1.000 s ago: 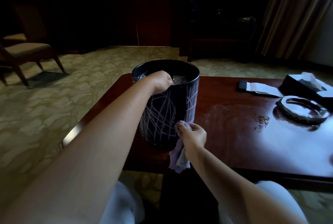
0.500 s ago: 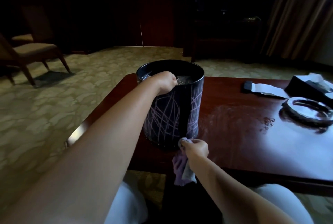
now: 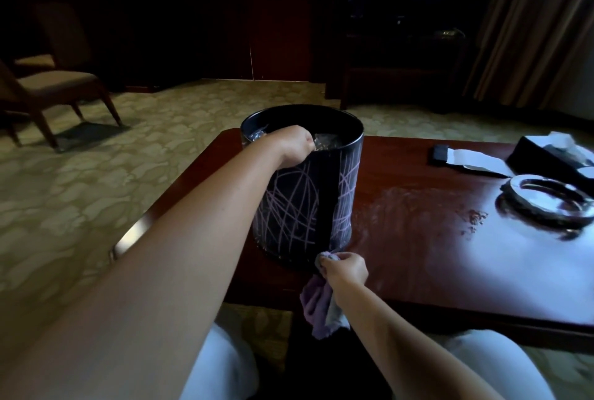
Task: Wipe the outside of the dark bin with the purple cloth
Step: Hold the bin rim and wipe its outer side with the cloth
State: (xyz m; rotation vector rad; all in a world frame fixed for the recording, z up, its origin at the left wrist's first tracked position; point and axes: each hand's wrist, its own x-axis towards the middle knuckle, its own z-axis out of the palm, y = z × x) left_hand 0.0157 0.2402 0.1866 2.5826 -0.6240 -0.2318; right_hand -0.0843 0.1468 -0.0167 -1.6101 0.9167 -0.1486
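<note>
A person holds a dark bin and wipes low on its side with a purple cloth.

At the upper left stands a chair [image 3: 61, 84]. In the middle, the dark bin [image 3: 302, 200] stands upright on the red-brown table [image 3: 434, 255], and the left hand [image 3: 294, 145] curls over its near rim. Just below the bin, the right hand [image 3: 345, 271] grips the purple cloth [image 3: 318, 306] against the bin's bottom edge; the rest hangs down. At the right lie a silver dish [image 3: 553, 203] and a tissue box [image 3: 556, 155].
</note>
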